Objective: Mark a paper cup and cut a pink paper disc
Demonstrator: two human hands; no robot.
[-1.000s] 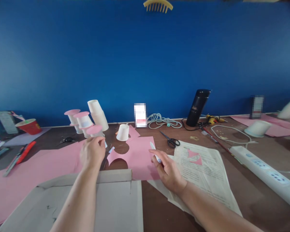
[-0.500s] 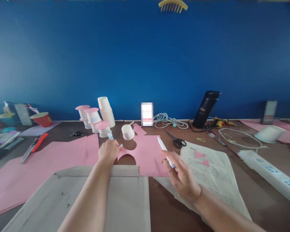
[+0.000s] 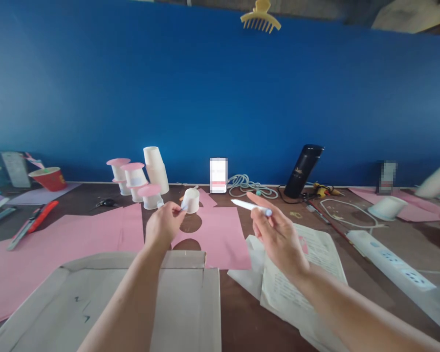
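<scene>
Over the bench (image 3: 242, 318), the right hand (image 3: 276, 232) has its grip closed around a slim white pen (image 3: 247, 204); the left hand (image 3: 163, 225) pinches a small pale piece (image 3: 184, 203), possibly a cap. Pink paper discs (image 3: 149, 189) already top several cups; one white paper cup (image 3: 193, 201) seems left uncovered.

My left hand (image 3: 164, 222) has lifted a small pale-blue piece (image 3: 184, 203) from the left of the pink cut-out paper sheet (image 3: 222, 239) — and my right hand (image 3: 276, 234) has swung the slim white marker (image 3: 250, 207) from pointing far to pointing left.
</scene>
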